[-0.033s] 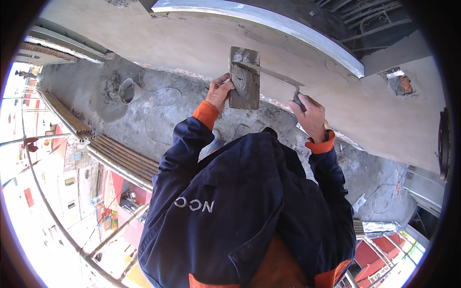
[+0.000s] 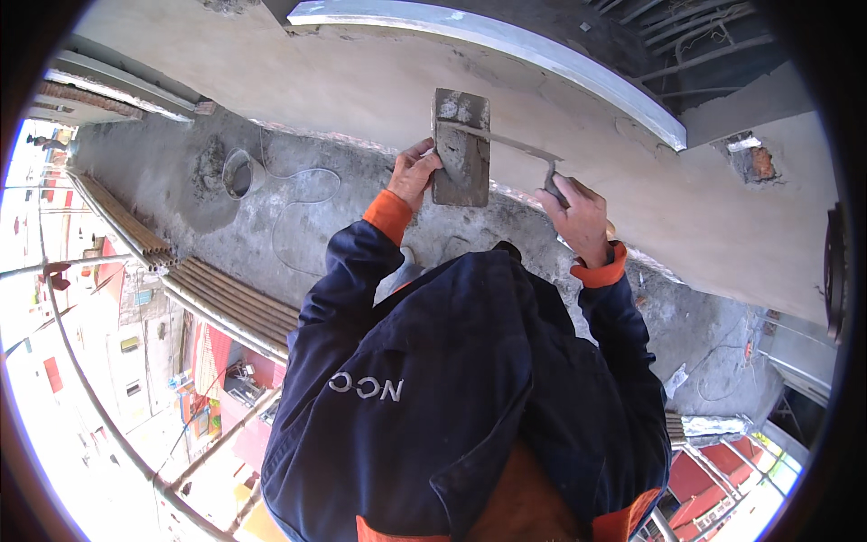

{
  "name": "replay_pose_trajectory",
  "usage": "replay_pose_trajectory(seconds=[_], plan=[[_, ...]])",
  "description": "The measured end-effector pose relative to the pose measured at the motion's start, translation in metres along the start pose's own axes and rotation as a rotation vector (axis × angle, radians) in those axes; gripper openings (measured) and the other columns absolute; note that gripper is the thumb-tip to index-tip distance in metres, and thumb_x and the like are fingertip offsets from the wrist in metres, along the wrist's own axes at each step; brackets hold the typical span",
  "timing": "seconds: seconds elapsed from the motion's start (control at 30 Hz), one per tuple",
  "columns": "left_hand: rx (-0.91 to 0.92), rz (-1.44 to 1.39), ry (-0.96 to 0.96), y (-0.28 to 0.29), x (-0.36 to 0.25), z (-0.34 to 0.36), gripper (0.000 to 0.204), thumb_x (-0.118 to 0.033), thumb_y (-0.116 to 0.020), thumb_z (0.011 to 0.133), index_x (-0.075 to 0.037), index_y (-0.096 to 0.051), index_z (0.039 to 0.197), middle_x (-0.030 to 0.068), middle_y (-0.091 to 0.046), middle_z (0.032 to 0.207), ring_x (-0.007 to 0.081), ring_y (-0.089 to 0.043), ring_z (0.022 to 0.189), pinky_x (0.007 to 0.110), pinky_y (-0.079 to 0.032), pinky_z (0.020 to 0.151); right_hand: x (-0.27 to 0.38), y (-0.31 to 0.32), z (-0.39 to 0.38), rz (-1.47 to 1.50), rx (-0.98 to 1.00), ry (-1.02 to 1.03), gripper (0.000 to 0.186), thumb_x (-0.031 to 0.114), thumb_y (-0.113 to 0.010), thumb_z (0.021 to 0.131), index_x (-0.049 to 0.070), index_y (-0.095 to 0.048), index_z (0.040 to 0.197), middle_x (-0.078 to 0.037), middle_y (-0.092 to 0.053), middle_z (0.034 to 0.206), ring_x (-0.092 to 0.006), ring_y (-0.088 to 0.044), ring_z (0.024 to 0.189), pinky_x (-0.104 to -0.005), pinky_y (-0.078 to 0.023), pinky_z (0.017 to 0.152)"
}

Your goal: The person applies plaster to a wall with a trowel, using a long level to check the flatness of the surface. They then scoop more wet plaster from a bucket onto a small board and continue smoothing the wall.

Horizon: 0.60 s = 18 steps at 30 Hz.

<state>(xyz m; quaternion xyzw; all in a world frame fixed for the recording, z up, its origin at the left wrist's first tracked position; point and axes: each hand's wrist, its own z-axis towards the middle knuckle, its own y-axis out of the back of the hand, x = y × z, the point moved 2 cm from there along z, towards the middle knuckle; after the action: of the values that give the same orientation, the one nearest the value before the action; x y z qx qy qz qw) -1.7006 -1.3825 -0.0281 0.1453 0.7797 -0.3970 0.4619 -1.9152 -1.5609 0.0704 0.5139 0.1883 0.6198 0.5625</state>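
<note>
My left hand (image 2: 413,173) grips the near left edge of a plasterer's hawk (image 2: 462,172), a grey rectangular board smeared with wet mortar, held out in front of the wall. The fingers of my right hand (image 2: 581,217) are wrapped round the dark handle of a trowel (image 2: 521,145). Its long thin blade is seen nearly edge-on, reaching left across the upper part of the hawk and apparently against its face. Some mortar lies on the board around the blade. The underside of the hawk and its grip are hidden.
A pale plastered wall (image 2: 361,86) runs across the front, topped by a whitish ledge (image 2: 506,29). On the rough concrete floor (image 2: 199,194) stand a bucket (image 2: 256,172) and a looping thin cord (image 2: 312,170). Corrugated sheets (image 2: 237,295) edge the left drop. A brick-showing hole (image 2: 761,164) breaks the right wall.
My right hand and the trowel have shifted slightly left, the blade sliding further over the hawk. The mortar around the blade looks changed. My left hand and the hawk are almost still.
</note>
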Motion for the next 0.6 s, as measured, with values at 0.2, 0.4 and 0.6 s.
replay_pose_trajectory(seconds=[0.2,0.4,0.6], plan=[[0.178,-0.031,-0.029,0.042,-0.030,0.030,0.048,-0.005,-0.052,0.085,0.005,-0.047,0.132,0.0098,-0.064,0.113,0.0153,-0.062,0.100,0.030,-0.049,0.089,0.025,-0.051,0.057,-0.185,0.022,0.047,0.028,0.028,-0.069,0.081,0.005,-0.062,0.095,-0.011,-0.062,0.073,-0.0299,-0.061,0.065,-0.0368,-0.050,0.057],[0.216,-0.029,0.041,0.070,-0.040,0.043,0.052,-0.004,-0.049,0.084,0.007,-0.042,0.134,0.0128,-0.063,0.113,0.0182,-0.063,0.101,0.031,-0.051,0.089,-0.001,-0.100,0.102,-0.233,-0.122,-0.122,0.033,0.035,-0.065,0.084,0.004,-0.064,0.095,-0.013,-0.063,0.074,-0.0331,-0.063,0.067,-0.0414,-0.050,0.060],[0.206,-0.062,0.060,0.102,-0.019,0.027,0.051,-0.009,-0.054,0.085,0.007,-0.043,0.133,0.0112,-0.062,0.115,0.0179,-0.062,0.103,0.031,-0.050,0.091,-0.031,-0.099,0.116,-0.015,-0.073,-0.221,0.038,0.038,-0.062,0.087,0.000,-0.065,0.086,-0.019,-0.063,0.070,-0.0377,-0.062,0.069,-0.0417,-0.050,0.063]])
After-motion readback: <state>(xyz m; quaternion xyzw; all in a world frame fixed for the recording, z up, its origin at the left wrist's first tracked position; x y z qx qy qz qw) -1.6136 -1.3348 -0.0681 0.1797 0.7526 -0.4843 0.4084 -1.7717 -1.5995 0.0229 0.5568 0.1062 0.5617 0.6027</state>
